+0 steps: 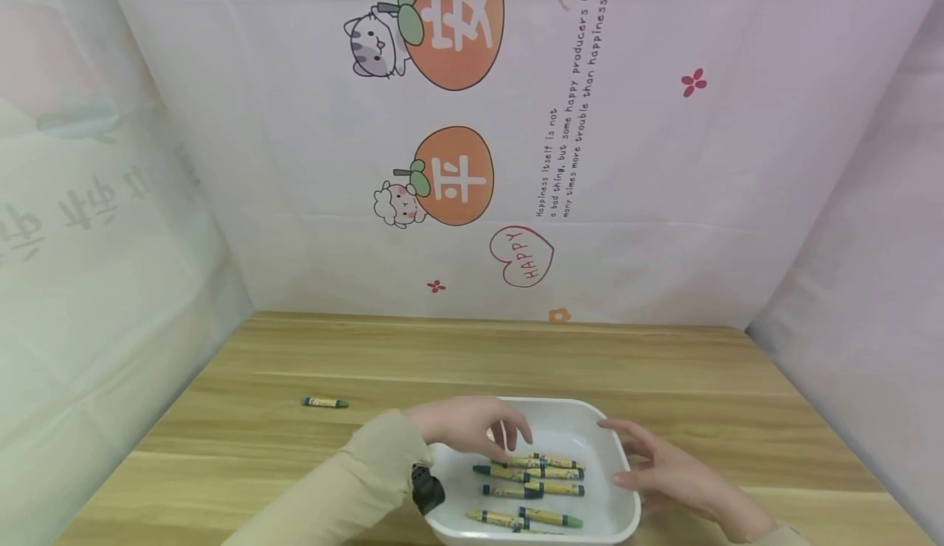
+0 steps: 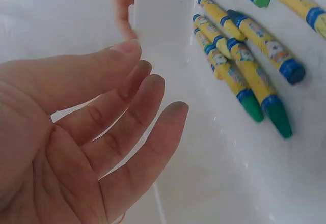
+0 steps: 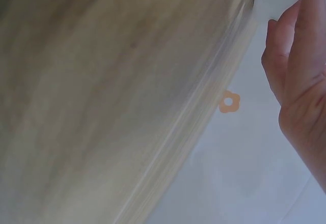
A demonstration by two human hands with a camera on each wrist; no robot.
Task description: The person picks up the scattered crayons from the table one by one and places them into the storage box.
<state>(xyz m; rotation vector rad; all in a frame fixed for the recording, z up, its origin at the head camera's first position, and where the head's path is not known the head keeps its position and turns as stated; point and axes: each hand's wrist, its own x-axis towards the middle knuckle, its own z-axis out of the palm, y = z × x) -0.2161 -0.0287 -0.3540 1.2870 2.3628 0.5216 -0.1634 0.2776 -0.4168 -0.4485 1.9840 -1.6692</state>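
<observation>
My left hand (image 1: 472,425) hovers over the left part of a white tray (image 1: 627,521), holding nothing. In the left wrist view its fingers (image 2: 165,127) are loosely bent and apart from the crayons. Several yellow-wrapped crayons (image 1: 505,520) lie in the tray, some side by side, with green or dark tips. A dark green crayon (image 2: 260,86) is nearest that hand's fingertips. At the tray's right side, my right hand (image 1: 671,472) holds the rim, thumb and a fingertip over the edge. The right wrist view shows only part of this hand, and the grip is cut off.
A single green crayon (image 1: 324,402) lies on the wooden table (image 1: 398,357), left of the tray. White printed cloth (image 1: 634,226) hangs behind the table, with more cloth along both sides. A black wrist device (image 1: 426,489) sits beside the tray's left rim.
</observation>
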